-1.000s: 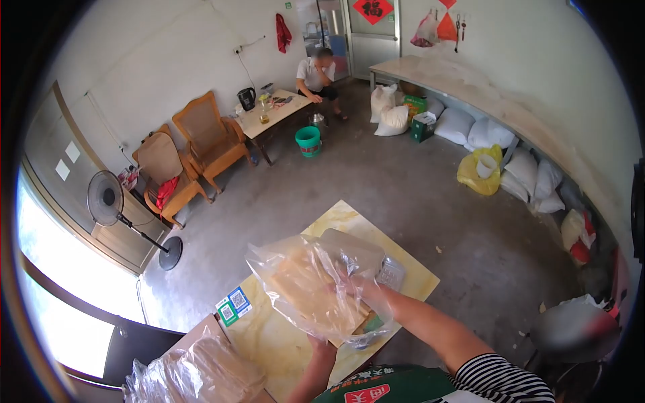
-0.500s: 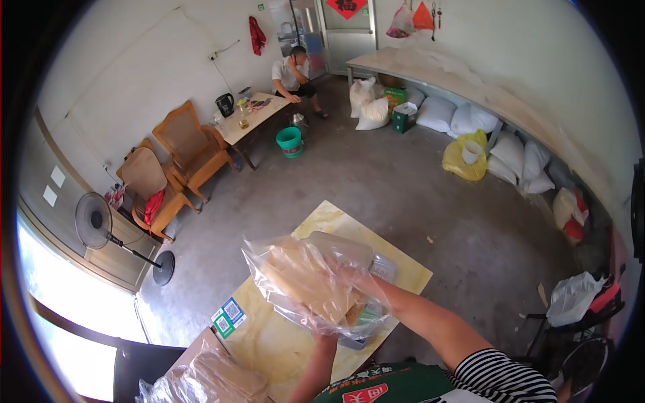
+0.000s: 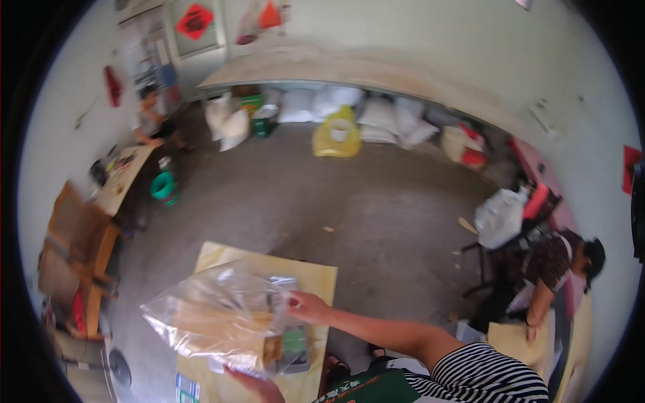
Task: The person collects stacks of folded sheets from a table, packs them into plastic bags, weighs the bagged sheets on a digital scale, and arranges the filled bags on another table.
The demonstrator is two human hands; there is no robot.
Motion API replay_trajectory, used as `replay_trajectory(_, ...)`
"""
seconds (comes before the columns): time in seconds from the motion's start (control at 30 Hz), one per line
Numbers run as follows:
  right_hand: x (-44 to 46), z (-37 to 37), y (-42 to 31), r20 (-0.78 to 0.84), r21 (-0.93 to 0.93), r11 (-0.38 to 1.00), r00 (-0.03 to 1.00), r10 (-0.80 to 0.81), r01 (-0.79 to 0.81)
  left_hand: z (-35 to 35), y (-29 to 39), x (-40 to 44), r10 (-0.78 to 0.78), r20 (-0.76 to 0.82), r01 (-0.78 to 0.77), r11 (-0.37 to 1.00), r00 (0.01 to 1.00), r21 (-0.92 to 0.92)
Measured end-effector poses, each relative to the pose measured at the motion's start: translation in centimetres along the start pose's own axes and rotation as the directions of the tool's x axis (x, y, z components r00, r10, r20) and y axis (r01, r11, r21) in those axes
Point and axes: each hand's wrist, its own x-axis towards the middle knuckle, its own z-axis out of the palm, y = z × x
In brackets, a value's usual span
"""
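A clear plastic bag point(image 3: 222, 285) holding tan, flat, folded sheets point(image 3: 218, 329) lies over a grey device with a green panel point(image 3: 293, 340), which looks like a weighing scale. My right hand point(image 3: 309, 307) is closed on the bag's right edge, fingers pinched together. At the near edge of the same bag, my left hand point(image 3: 254, 385) grips the plastic from below, its fingers partly hidden and blurred. Both device and bag rest on a pale yellow table point(image 3: 316, 272).
A person point(image 3: 554, 269) bends over a board at the right, near a chair with a white bag point(image 3: 500, 216). Another person point(image 3: 153, 121) sits by a small table point(image 3: 124, 176) at the far left. White sacks point(image 3: 295, 106) and a yellow bag point(image 3: 336, 138) lie beneath a long bench point(image 3: 363, 70).
The view has swung right, bringing the person at the right into sight. My right hand has come out from under the plastic to the bag's edge.
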Motion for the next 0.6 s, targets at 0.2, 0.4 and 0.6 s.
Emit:
replay_trajectory(0.2, -12.2, -4.8, 7.9, -0.032, 0.056, 0.897, 0.898, 0.44, -0.438, -5.9, -5.5, -7.3, -0.143, -0.063, 0.156, 0.912, 0.988, 0.378)
replay_trajectory(0.4, -22.8, -6.4, 11.2, -0.027, 0.274, 0.873, 0.904, 0.426, -0.403, 6.1, 1.0, -10.6, 0.586, 0.754, -0.836, -0.222, 0.298, 0.502)
replay_trajectory(0.6, -29.6, -8.3, 13.9, -0.045, 0.378, 0.817, 0.872, 0.487, -0.436, 20.4, 7.7, -4.5, 0.414, 0.906, -0.719, -0.603, 0.087, 0.345)
